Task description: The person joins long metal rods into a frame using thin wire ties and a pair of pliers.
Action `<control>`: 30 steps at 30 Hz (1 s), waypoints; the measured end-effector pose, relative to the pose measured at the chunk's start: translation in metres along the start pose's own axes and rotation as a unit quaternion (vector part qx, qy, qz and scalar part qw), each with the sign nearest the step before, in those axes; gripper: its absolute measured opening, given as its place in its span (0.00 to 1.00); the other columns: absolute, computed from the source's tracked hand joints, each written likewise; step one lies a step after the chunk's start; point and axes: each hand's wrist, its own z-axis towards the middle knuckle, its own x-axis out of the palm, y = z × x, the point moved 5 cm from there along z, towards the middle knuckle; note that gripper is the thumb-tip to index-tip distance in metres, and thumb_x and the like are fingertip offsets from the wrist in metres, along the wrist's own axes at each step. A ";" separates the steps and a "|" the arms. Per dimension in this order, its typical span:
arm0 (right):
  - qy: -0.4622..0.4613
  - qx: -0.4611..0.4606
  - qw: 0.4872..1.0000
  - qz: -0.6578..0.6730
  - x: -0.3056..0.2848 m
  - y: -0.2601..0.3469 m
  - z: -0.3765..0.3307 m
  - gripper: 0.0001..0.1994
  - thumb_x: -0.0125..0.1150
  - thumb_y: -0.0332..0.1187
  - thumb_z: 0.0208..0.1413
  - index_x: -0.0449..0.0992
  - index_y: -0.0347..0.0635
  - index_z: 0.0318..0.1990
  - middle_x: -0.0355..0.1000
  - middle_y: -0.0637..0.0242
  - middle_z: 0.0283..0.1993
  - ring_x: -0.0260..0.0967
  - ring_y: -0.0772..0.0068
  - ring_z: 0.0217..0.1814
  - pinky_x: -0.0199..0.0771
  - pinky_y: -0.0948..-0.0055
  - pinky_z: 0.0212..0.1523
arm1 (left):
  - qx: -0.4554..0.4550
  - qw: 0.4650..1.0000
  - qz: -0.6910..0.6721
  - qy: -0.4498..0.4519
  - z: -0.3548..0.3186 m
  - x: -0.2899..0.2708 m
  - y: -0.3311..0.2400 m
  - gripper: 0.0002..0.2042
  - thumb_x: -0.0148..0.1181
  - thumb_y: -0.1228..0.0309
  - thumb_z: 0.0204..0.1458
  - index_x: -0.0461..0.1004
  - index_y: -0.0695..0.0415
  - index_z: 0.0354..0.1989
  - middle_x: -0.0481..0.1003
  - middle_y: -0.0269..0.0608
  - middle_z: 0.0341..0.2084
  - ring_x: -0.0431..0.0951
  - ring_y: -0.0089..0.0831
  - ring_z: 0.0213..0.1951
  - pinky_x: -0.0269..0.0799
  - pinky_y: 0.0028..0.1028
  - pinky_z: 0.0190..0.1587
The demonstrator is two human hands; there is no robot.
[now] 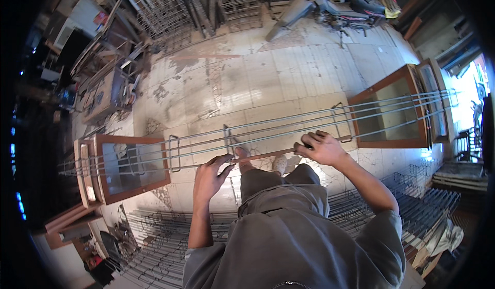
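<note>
A long cage of grey steel rods [268, 129] with square stirrups lies across two brown wooden frames, one at the left [129, 166] and one at the right [393, 111]. My left hand [210, 178] rests on the near side of the cage beside a stirrup, fingers loosely bent over a rod. My right hand [322, 147] grips a near rod further right, where a thin brown stick [268, 155] lies along the cage. My feet stand on the tiled floor below.
Stacks of finished rod cages [154, 237] lie behind me on both sides. Wire mesh panels [160, 5] lean at the far wall, a motorbike [340, 5] stands at the back, and wooden boxes and scrap [105, 93] clutter the left.
</note>
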 end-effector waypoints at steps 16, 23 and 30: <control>-0.008 0.014 1.000 0.020 0.009 0.000 -0.006 0.13 0.56 0.36 0.54 0.74 0.59 0.48 0.71 0.68 0.49 0.75 0.65 0.49 0.80 0.67 0.43 | -0.010 1.000 -0.023 0.002 0.002 0.001 -0.004 0.15 0.69 0.75 0.48 0.79 0.58 0.46 0.82 0.46 0.42 0.83 0.44 0.44 0.78 0.35 0.44; -0.040 -0.005 0.999 -0.009 0.008 0.003 -0.002 0.14 0.58 0.35 0.49 0.74 0.58 0.45 0.69 0.70 0.42 0.75 0.68 0.42 0.79 0.69 0.40 | -0.011 1.000 -0.022 0.002 0.000 -0.003 -0.003 0.15 0.69 0.73 0.49 0.79 0.58 0.46 0.82 0.47 0.41 0.82 0.46 0.44 0.78 0.36 0.45; -0.091 -0.004 0.996 0.004 -0.002 0.003 0.000 0.13 0.66 0.44 0.52 0.76 0.54 0.43 0.66 0.71 0.34 0.73 0.68 0.34 0.78 0.68 0.35 | -0.012 1.000 -0.016 0.010 0.002 -0.001 -0.005 0.14 0.68 0.71 0.51 0.80 0.56 0.47 0.82 0.43 0.42 0.82 0.45 0.42 0.78 0.36 0.44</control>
